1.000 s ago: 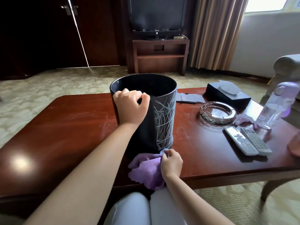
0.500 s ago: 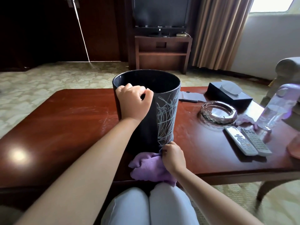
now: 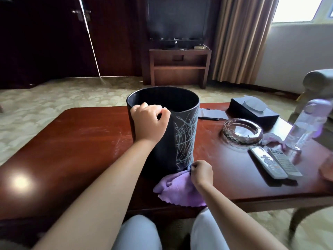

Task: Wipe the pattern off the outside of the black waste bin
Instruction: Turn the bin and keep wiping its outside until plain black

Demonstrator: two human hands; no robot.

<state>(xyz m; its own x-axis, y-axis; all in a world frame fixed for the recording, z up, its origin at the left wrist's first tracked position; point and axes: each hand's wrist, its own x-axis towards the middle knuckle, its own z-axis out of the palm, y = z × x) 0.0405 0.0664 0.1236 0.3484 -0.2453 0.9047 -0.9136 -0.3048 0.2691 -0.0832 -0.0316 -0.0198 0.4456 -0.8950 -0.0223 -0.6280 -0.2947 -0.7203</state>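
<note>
The black waste bin (image 3: 163,130) stands upright on the reddish-brown wooden table (image 3: 72,152), near the table's front edge and roughly at its middle. A pattern of pale scribbled lines (image 3: 183,139) covers the side of the bin that faces right and toward the camera, running from just below the rim almost to the base. The left hand (image 3: 148,122) grips the near rim of the bin, fingers curled over the edge into the opening and thumb on the outer wall. The right hand (image 3: 201,172) is at the foot of the bin, fingers curled and pinching a purple cloth (image 3: 177,191); the pinched part of the cloth touches the lowest part of the bin's wall, directly below the scribbles, while the remainder lies bunched on the table and reaches its front edge. To the right of the bin sit a glass ashtray (image 3: 242,131), two remote controls (image 3: 275,162) side by side, a clear plastic bottle (image 3: 306,125) with a lilac cap, and a dark tissue box (image 3: 252,112). A pen (image 3: 209,118) and a dark sheet lie behind the bin's right side. The person's knees, in light trousers, show below the table edge. Beyond the table stand a television (image 3: 177,18) on a wooden stand, a curtain and a dark door.
</note>
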